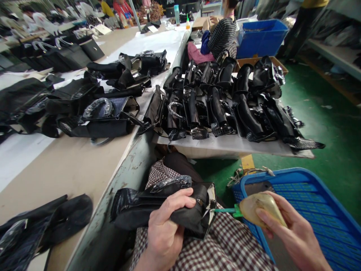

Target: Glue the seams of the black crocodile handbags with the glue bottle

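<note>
A black handbag [135,214] lies across my lap, its handle wrapped in clear plastic. My left hand [166,226] grips the bag near its right end, thumb and fingers closed round the dark material. In my right hand [284,222] is a yellowish squeeze bottle of glue [261,209], held on its side with the fingers wrapped round it. Its long green nozzle points left, and the tip touches or nearly touches the pale open edge at the bag's right end. Part of the bag is hidden beneath my left hand.
Several black bags stand in rows on a low table [203,145] ahead. More bags lie on the long workbench [104,165] to my left. A blue plastic basket [310,175] sits at my right. Beyond the low table, a person in a striped top [222,35] sits near a blue bin [259,39].
</note>
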`<move>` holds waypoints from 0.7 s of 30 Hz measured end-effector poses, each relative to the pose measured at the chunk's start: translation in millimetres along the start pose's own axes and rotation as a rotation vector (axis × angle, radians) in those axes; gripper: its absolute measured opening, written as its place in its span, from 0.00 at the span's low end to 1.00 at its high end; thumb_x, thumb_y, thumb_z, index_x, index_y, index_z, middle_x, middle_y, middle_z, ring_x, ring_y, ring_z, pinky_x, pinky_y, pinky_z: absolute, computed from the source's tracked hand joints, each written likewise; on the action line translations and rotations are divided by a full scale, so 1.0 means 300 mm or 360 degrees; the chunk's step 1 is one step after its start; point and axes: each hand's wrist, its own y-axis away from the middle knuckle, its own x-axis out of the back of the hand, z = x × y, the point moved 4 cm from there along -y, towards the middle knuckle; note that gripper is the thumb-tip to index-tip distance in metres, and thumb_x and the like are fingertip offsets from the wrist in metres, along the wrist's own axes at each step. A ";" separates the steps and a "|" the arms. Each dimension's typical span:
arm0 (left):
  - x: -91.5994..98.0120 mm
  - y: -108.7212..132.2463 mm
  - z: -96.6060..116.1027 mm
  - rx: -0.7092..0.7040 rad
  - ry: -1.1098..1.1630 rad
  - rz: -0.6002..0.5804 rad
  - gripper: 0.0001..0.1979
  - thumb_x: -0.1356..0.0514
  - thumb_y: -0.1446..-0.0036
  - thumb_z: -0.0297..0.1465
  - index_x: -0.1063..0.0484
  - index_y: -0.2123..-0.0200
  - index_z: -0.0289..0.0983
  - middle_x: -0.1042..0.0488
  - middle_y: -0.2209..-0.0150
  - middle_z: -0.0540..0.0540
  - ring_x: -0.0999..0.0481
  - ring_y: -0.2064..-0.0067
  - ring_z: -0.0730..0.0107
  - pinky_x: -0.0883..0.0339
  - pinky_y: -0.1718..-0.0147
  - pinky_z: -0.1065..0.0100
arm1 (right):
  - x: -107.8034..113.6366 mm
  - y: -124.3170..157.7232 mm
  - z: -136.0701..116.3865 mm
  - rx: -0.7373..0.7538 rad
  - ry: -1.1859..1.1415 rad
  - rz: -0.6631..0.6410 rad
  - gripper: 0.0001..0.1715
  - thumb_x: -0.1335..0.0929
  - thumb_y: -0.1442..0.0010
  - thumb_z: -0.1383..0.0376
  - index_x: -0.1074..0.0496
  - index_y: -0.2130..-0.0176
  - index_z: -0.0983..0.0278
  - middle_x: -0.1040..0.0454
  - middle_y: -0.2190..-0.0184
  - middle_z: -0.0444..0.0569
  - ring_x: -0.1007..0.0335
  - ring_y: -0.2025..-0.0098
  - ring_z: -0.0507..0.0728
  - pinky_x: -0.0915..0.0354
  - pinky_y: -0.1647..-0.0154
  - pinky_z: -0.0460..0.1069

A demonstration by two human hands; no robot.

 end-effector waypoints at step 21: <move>0.003 -0.018 0.000 0.0093 0.0071 0.0064 0.17 0.44 0.41 0.17 0.19 0.60 0.41 0.17 0.53 0.46 0.19 0.49 0.64 0.27 0.46 0.68 | -0.005 0.057 -0.111 0.0066 -0.0034 0.0002 0.27 0.23 0.45 0.48 0.25 0.51 0.58 0.21 0.62 0.46 0.27 0.70 0.58 0.31 0.76 0.45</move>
